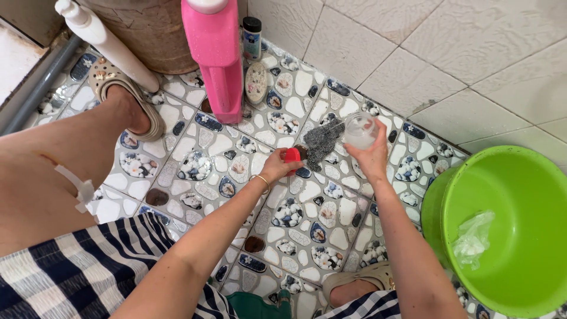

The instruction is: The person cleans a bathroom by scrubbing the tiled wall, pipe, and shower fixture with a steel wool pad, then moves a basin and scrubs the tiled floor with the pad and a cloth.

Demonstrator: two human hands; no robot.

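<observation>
Both hands have a closed grip on something. The left hand (pixel 277 167) is wrapped around a small red object (pixel 292 155), perhaps a cap or a handle; only its red top shows between the fingers, so its kind cannot be told. The right hand (pixel 371 155) holds a small clear glass cup (pixel 360 130) by its side, with the fingers curled around it and the opening tilted toward the left hand.

Between the 2 hands, just beside the glass cup, a grey metal scouring pad (pixel 322 143) lies on the pebble-pattern tiled floor (pixel 307 236). It looks to be touching the red object, though this is not fully clear.

Farther from the glass cup, toward the wall, a tall pink plastic bottle (pixel 217 56) stands on the floor, and next to it is a small dark-capped bottle (pixel 252 36). A white bottle (pixel 103 41) leans well apart from the cup, near 1 sandalled foot (pixel 124 100). On the other side of the cup, near the white tiled wall (pixel 443 53), stands a green plastic basin (pixel 514 236) with a crumpled clear plastic bag (pixel 472 236) inside.
</observation>
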